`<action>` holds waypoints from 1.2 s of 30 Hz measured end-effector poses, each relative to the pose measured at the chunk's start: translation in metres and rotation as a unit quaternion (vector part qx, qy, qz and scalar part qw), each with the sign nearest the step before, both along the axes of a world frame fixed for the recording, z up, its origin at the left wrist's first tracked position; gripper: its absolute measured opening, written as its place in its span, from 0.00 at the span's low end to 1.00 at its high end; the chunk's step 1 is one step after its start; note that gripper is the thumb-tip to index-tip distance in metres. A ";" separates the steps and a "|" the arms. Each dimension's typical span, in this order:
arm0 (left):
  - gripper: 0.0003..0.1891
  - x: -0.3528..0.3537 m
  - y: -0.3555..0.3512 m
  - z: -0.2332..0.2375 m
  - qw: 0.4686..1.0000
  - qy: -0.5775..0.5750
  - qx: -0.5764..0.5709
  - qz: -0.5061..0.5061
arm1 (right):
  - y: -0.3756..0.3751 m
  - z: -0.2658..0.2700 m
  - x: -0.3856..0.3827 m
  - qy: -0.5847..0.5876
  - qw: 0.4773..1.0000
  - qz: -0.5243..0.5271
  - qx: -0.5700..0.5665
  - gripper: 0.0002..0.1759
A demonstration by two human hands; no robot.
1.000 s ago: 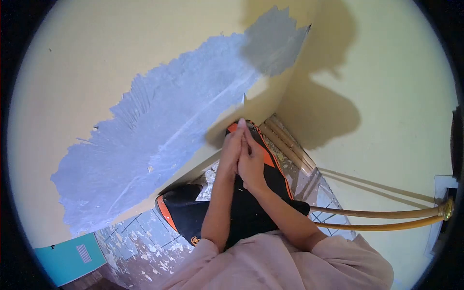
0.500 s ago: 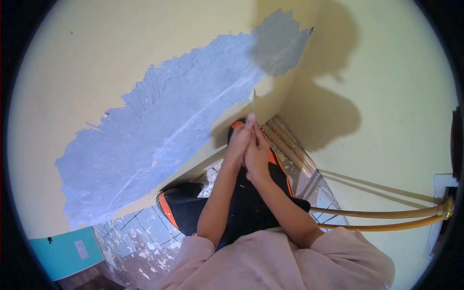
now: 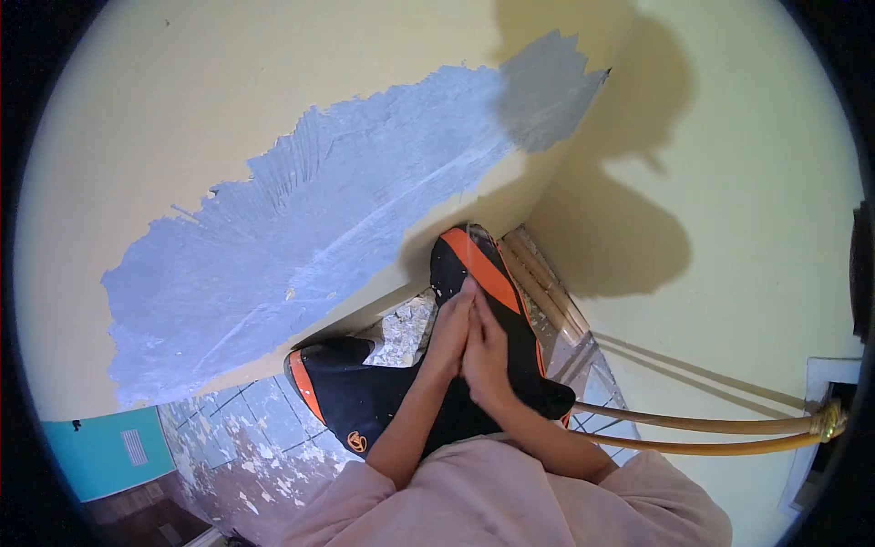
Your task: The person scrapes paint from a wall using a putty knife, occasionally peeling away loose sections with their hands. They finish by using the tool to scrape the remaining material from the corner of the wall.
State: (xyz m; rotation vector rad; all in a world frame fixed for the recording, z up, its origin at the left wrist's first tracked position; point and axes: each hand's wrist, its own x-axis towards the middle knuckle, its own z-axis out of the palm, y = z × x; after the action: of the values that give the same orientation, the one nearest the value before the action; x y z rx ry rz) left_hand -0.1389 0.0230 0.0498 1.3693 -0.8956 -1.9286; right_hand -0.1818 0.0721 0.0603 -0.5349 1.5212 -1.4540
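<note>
In the head view, my left hand (image 3: 449,333) and my right hand (image 3: 486,354) press together in front of me, fingers closed around the hidden handle of a scraper. The thin blade of the scraper (image 3: 468,248) points forward, edge-on and faint against my shoe. Beyond it stands the wall, where a large bare grey patch (image 3: 319,205) with ragged edges breaks the cream paint (image 3: 164,118). The blade appears apart from the wall.
My black and orange shoes (image 3: 481,269) stand by the wall's foot. Paint flakes (image 3: 264,483) litter the tiled floor. Wooden strips (image 3: 551,290) lie in the corner, yellow hoses (image 3: 711,424) run to the right wall, and a teal box (image 3: 109,456) sits at left.
Both hands have drawn back toward my body with the scraper, away from the wall patch. The view has shifted slightly.
</note>
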 end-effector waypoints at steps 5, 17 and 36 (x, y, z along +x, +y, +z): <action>0.25 0.027 -0.050 0.021 0.975 -0.179 -0.071 -0.110 | -0.044 -0.014 0.035 -0.010 0.996 -0.069 -0.062 0.22; 0.24 -0.015 -0.031 0.007 0.997 -0.049 -0.065 -0.014 | -0.030 0.007 -0.004 0.016 0.999 -0.044 -0.020 0.21; 0.27 -0.043 -0.076 0.030 1.000 -0.007 -0.017 -0.023 | -0.067 0.032 -0.026 -0.090 0.991 -0.094 -0.031 0.21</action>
State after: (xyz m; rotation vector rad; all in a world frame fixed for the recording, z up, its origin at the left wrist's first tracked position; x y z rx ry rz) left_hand -0.1823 -0.0533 0.0796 1.3560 -0.9712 -1.9315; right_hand -0.2074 0.0047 0.0924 -0.2934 1.4166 -1.6521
